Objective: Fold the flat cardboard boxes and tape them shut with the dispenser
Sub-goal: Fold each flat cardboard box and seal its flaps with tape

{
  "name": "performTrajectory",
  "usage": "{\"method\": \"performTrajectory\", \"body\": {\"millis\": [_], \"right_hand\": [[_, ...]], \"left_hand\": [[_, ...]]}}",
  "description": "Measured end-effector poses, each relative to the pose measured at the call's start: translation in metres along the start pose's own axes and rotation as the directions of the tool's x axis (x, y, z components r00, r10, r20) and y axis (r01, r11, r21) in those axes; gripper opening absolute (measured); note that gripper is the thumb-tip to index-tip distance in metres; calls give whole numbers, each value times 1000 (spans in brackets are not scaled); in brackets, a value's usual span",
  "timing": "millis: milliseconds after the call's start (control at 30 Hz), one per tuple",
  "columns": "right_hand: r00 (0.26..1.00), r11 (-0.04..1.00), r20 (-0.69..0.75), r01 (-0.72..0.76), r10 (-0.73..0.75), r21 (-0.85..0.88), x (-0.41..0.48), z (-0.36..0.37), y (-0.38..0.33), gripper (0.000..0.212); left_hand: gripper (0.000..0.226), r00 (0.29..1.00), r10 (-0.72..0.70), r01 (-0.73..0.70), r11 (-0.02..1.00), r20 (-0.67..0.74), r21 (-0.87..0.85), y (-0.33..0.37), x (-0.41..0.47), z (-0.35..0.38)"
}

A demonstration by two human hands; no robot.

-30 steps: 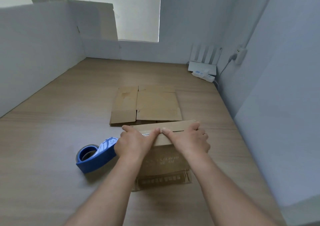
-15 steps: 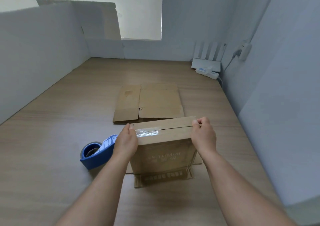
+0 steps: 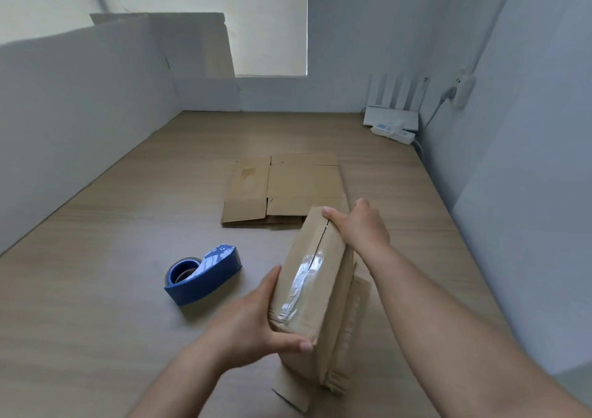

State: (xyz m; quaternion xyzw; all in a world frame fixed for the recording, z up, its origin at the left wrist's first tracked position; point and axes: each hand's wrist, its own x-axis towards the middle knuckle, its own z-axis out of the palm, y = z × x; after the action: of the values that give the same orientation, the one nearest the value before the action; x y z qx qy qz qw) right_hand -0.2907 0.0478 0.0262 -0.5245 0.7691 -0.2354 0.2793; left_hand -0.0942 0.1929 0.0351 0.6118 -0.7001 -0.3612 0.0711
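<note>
Gripping the taped box [image 3: 312, 276], fingers of the left hand [image 3: 253, 324] clasp its near end and those of the right hand [image 3: 362, 225] its far end. Left of the box lies the dispenser [image 3: 205, 275]; beyond it, flat cardboard [image 3: 282, 190].

The brown box [image 3: 312, 276] is tilted, its seam running near to far, with clear tape over the seam's near half and its bottom flaps loose. Flat cardboard [image 3: 282, 190] lies on the counter [image 3: 128, 289] just beyond. The blue dispenser [image 3: 205, 275] lies to the left, apart.
</note>
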Motion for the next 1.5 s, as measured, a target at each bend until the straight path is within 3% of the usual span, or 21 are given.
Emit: {"method": "performTrajectory", "body": {"millis": [133, 267, 400, 467, 633, 733, 833, 900, 1000, 1133, 1267, 1333, 1400, 1500], "right_hand": [[996, 1000, 88, -5, 4, 20, -14, 2, -1, 74], [978, 997, 204, 40, -54, 71, -38, 6, 17, 64], [975, 979, 214, 21, -65, 205, -54, -6, 38, 46], [974, 983, 211, 42, -80, 180, -58, -9, 43, 39], [973, 989, 207, 76, -101, 124, -61, -12, 37, 44], [975, 981, 189, 85, -118, 172, -68, -15, 36, 42], [979, 977, 163, 94, -126, 189, -69, -18, 37, 49], [984, 979, 142, 83, -110, 186, -69, -21, 34, 68], [991, 989, 102, 76, -90, 131, -70, -23, 29, 84], [994, 992, 54, 92, -97, 91, -77, -24, 15, 86], [971, 990, 200, 140, -134, -16, -85, 4, -6, 83], [969, 993, 218, 120, -115, -7, -84, 10, -14, 72], [976, 993, 199, 102, -90, -52, -76, 1, -15, 46], [980, 998, 188, 62, -61, 0, -64, -11, -4, 29]], "left_hand": [[125, 988, -6, 45, 968, -155, 247, 35, 13, 21], [116, 963, -20, 110, 941, -270, 321, 54, 38, 31], [110, 957, 4, 107, 924, -290, 366, 65, 62, 31], [110, 958, -2, 113, 921, -287, 372, 66, 70, 32], [112, 974, 34, 34, 956, -224, 291, 49, 71, 27], [113, 980, 109, -83, 985, -168, 150, 22, 63, 9], [103, 969, 95, -104, 994, -229, -27, -11, 55, -11], [90, 948, 11, -44, 994, -317, -97, -38, 57, -20], [74, 918, -144, 149, 989, -370, -15, -81, 68, -27], [59, 872, -248, 325, 938, -422, 121, -122, 84, -25], [58, 830, -427, 527, 812, -359, 252, -142, 90, -22], [61, 815, -437, 559, 766, -381, 318, -141, 92, -22], [58, 815, -327, 488, 833, -479, 261, -131, 95, -24], [52, 854, -132, 168, 985, -504, 27, -99, 101, -26]]}}
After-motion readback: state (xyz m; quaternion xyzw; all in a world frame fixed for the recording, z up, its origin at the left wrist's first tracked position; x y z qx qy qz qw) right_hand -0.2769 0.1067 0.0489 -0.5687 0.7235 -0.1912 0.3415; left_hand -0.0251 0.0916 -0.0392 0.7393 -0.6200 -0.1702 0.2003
